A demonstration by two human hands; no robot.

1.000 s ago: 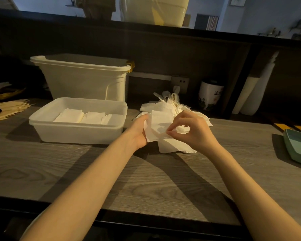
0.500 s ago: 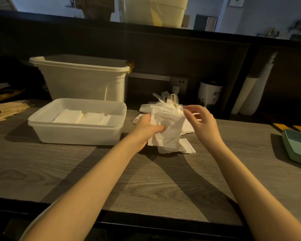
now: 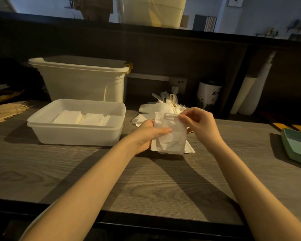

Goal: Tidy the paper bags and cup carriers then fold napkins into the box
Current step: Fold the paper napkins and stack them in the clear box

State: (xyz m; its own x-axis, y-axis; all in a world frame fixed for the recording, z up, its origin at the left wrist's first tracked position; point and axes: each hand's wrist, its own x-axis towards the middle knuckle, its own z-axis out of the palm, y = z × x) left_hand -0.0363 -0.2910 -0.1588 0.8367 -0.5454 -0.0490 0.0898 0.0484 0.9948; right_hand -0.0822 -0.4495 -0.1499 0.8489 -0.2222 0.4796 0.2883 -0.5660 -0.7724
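Since a second ago the napkin (image 3: 169, 134) has come off the loose pile (image 3: 161, 108) at frame centre; folding has begun. The left hand (image 3: 150, 134) grips its side, the right hand (image 3: 197, 121) pinches its top edge. It hangs white, creased, above the table (image 3: 146, 180), right of the box (image 3: 76, 131).

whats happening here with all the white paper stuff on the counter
A person is folding a white napkin with both bare hands above the wooden counter. The left hand grips its left edge while the right hand pinches the top corner. A loose pile of napkins lies just behind. To the left, a shallow white box already holds a few folded napkins, and a taller white bin stands behind it.
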